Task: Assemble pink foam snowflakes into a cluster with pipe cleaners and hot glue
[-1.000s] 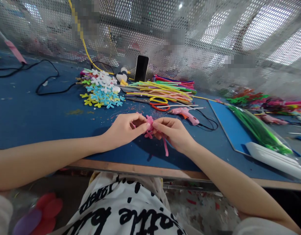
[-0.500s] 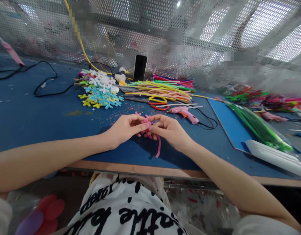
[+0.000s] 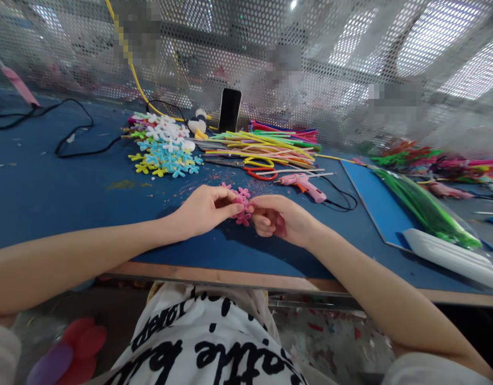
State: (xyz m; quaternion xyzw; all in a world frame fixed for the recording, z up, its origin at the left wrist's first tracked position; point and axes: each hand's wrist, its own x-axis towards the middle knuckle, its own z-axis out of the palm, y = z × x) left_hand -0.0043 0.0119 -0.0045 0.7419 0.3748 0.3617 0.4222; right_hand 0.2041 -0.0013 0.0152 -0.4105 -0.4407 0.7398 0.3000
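Pink pipe-cleaner flowers [image 3: 243, 218], bunched in a small cluster, are held just above the blue table near its front edge. My left hand [image 3: 208, 209] pinches the cluster from the left between thumb and fingers. On the other side, my right hand [image 3: 280, 218] is closed, its forefinger and thumb meeting at the cluster's right edge and the other fingers curled in. A little pink shows inside the right palm; most of the pipe cleaner's loose end is hidden there.
Behind my hands lie a heap of blue, yellow and white flowers [image 3: 166, 149], scissors [image 3: 258, 170] and a bundle of pipe cleaners [image 3: 266, 145]. A pink glue gun [image 3: 305, 187] with a black cord sits to the right. A phone [image 3: 229, 110] leans upright against the mesh.
My right hand has shifted slightly right and curled its fingers. The pink tail that hung below the cluster no longer shows, and more of the flowers is visible. My left hand keeps its pinch.
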